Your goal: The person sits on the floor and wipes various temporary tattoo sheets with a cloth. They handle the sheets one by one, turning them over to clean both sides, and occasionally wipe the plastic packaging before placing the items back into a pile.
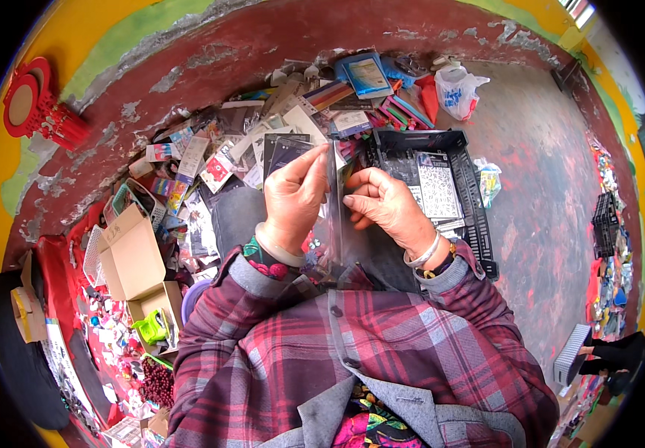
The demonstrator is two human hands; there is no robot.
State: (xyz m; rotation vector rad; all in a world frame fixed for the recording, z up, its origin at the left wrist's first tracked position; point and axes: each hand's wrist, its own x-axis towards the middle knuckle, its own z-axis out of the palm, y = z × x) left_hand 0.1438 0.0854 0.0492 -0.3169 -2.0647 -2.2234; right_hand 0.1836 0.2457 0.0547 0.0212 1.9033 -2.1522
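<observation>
In front of my chest my left hand [293, 198] is closed, its thumb and forefinger pinching the top of a clear plastic bag [334, 216] that hangs upright, seen nearly edge-on. Close to the bag's right side is my right hand [388, 205], its fingers curled in and its thumb bent toward them. Whatever lies between those fingers is too small or hidden to make out. Just behind my left hand, dark printed cards [284, 149] show at the edge of a pile; I cannot tell whether the hand touches them.
A black plastic crate [479, 216] with printed sheets [438, 187] stands to the right. Packaged goods [218, 168] are heaped along the wall. An open cardboard box [139, 254] is at left, a white plastic bag [457, 89] at the back. Another person's dark-clothed limbs [614, 352] show far right.
</observation>
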